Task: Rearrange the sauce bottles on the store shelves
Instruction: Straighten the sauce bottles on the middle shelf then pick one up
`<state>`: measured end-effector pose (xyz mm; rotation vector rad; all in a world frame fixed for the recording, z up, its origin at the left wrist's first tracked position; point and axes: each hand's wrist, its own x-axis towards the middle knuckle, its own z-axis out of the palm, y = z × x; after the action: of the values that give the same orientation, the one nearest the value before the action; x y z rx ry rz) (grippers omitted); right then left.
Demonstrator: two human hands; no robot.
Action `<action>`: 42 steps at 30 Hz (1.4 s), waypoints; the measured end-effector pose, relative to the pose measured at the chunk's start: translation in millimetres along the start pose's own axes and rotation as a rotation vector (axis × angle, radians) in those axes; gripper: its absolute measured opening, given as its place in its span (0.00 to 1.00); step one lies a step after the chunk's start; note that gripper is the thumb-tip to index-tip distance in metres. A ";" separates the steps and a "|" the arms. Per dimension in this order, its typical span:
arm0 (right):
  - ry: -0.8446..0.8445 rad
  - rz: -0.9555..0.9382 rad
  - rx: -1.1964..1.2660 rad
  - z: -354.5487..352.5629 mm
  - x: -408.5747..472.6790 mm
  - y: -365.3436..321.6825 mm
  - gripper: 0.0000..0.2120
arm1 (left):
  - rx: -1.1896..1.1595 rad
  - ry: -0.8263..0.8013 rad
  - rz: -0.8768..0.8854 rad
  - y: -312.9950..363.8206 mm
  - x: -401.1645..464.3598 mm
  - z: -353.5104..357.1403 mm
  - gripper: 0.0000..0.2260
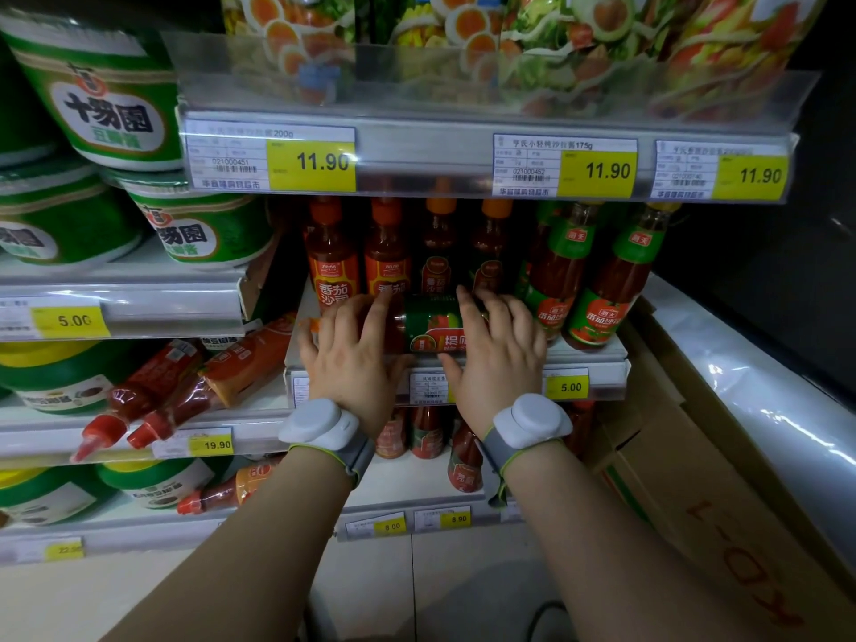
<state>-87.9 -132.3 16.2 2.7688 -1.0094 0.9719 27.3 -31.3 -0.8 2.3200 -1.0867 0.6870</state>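
Note:
A ketchup bottle with a green and red label (428,329) lies on its side at the front of the middle shelf (597,354), its orange cap pointing left. My left hand (354,359) grips its neck end and my right hand (498,349) grips its base end. Behind it stand two orange-labelled ketchup bottles (331,266), two darker bottles (437,252) and two green-labelled bottles (616,275) at the right.
Squeeze sauce bottles (162,391) lie on the shelf at the lower left. More bottles (426,435) stand on the shelf below. Green tubs (106,90) fill the left shelves. Cardboard boxes (695,479) stand at the right. Salad dressing pouches (556,44) sit above.

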 end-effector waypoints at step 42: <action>-0.104 0.036 0.281 -45.7 -26.6 13.1 0.38 | 0.137 0.104 0.418 21.8 -16.3 -84.4 0.24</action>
<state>-136.4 -116.7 35.5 3.0679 -1.0092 1.0601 -18.9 16.9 57.5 2.1532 -1.5354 1.0532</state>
